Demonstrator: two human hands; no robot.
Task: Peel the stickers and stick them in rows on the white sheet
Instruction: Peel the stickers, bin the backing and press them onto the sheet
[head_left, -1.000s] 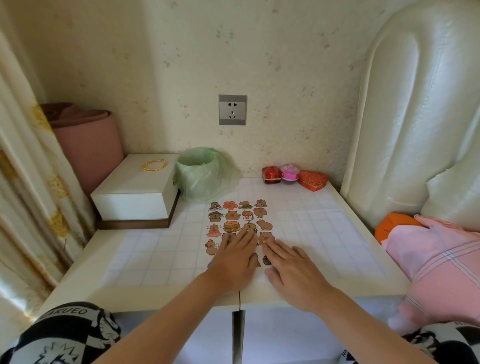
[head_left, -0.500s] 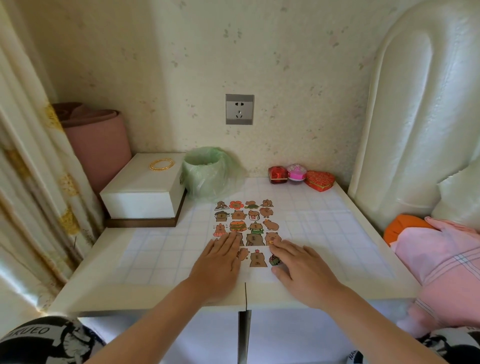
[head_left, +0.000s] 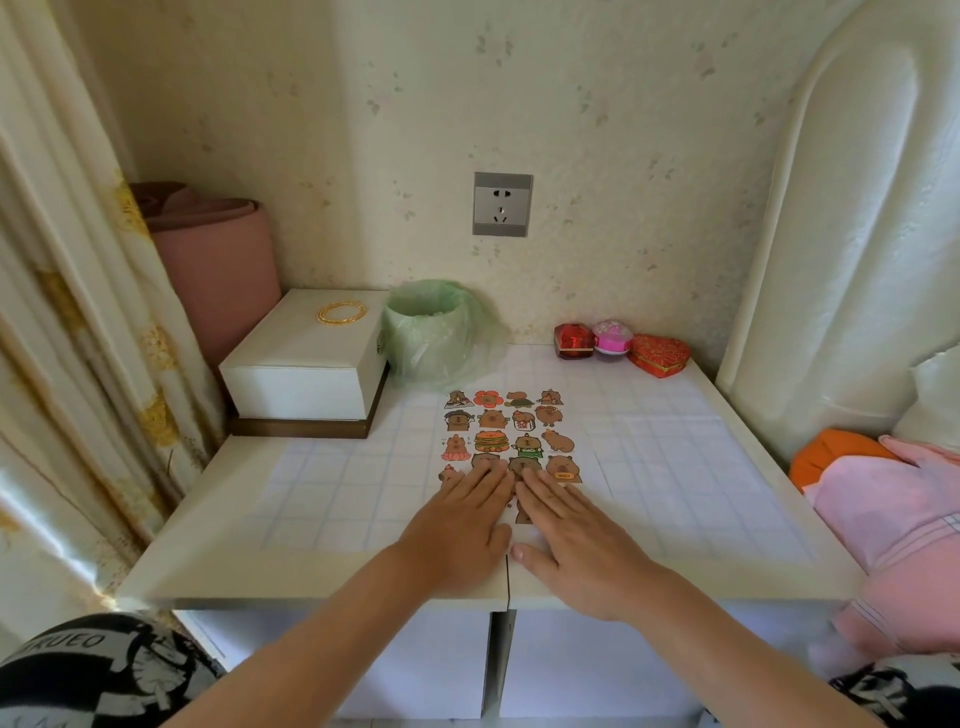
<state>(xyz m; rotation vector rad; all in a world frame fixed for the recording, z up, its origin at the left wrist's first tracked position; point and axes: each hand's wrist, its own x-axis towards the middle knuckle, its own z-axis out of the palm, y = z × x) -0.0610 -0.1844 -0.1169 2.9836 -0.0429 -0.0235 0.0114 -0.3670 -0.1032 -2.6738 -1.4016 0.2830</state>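
Left hand (head_left: 462, 525): lay palm down on the near part of the sticker sheet (head_left: 511, 431), grip spread flat, fingers straight and close together, pinching nothing.
Right hand (head_left: 576, 540): lay flat just beside the left one, index fingers almost touching, grip likewise spread and pressed on the sheet, thumb out toward the tabletop (head_left: 171, 551) edge.
Sticker sheet: sat in the middle of the tabletop on the blue-gridded covering; four columns of brown cartoon-animal stickers showed beyond the fingertips, and its near rows were hidden under both hands.
White sheet (head_left: 675, 467): lay just to the right of the sticker sheet, pale and hard to tell from the grid beneath; no stickers showed on it.
Far left: a white box (head_left: 306, 364) with a gold bangle (head_left: 341, 313) on its lid, and beside it a small bin lined with a green bag (head_left: 436, 332).
Far right: a red box (head_left: 573, 340), a pink box (head_left: 613, 336) and a red heart-shaped box (head_left: 658, 354) stood in a row at the wall.
Wall: a grey socket (head_left: 502, 204) above the tabletop.
Right edge: pink cloth (head_left: 893, 519) beside the tabletop.
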